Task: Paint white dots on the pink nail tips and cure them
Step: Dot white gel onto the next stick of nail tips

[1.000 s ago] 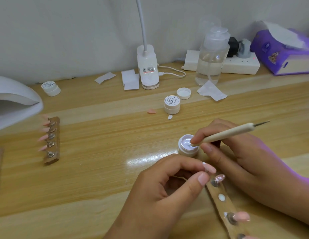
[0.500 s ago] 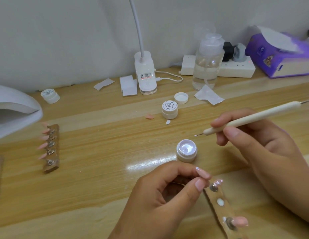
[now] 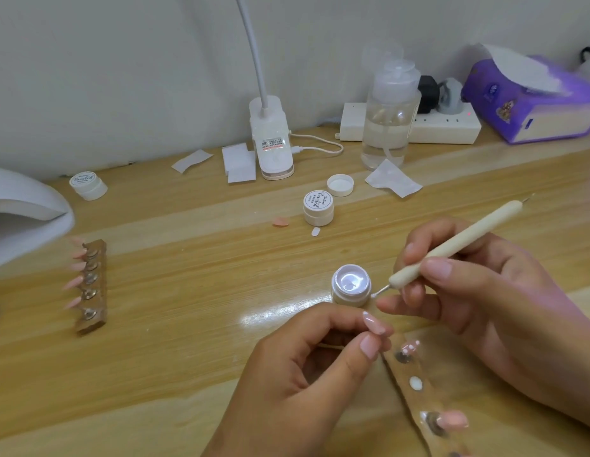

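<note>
The right hand pinches the loaded dotting tool; the left hand pinches a pink nail tip. A light, steady touch should keep dots round.

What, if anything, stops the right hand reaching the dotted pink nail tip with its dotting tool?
Probably yes: nothing covers the nail tip. The right hand holds the dotting tool nearby, and the left hand holds the wooden strip beside it.
</note>
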The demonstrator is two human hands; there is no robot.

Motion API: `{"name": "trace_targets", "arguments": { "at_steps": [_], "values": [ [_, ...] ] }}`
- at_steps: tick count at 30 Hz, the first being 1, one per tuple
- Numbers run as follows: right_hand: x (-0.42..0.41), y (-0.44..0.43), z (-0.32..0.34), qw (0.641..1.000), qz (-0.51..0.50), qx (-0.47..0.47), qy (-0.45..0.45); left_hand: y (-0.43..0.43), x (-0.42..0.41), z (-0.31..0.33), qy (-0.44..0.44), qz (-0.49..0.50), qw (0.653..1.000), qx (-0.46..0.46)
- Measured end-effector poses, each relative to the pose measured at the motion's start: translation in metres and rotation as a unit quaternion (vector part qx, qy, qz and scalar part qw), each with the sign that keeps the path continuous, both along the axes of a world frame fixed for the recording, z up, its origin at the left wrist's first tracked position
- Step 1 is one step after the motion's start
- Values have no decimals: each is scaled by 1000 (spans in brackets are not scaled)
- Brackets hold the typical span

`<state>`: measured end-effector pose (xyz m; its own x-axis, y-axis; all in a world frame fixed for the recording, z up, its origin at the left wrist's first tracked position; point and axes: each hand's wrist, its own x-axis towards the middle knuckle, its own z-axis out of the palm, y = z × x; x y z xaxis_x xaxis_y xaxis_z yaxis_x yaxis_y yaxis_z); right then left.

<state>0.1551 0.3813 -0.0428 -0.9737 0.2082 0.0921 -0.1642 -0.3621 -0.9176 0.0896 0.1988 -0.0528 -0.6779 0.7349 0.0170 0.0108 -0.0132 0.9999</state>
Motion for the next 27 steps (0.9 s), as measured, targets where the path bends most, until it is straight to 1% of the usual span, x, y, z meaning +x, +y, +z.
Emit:
{"name": "trace_targets", "arguments": {
  "at_steps": [5, 11, 27],
  "values": [
    [-1, -1, 1, 1000, -11, -9, -19, 1, 0, 0, 3, 2, 1000, 3],
    [-1, -3, 3, 999, -2, 8, -35, 1, 1, -1, -2, 8, 1000, 11],
    [-1, -4, 3, 998, 1, 21, -52, 2, 1, -2, -9, 12, 1000, 19]
  ]
}}
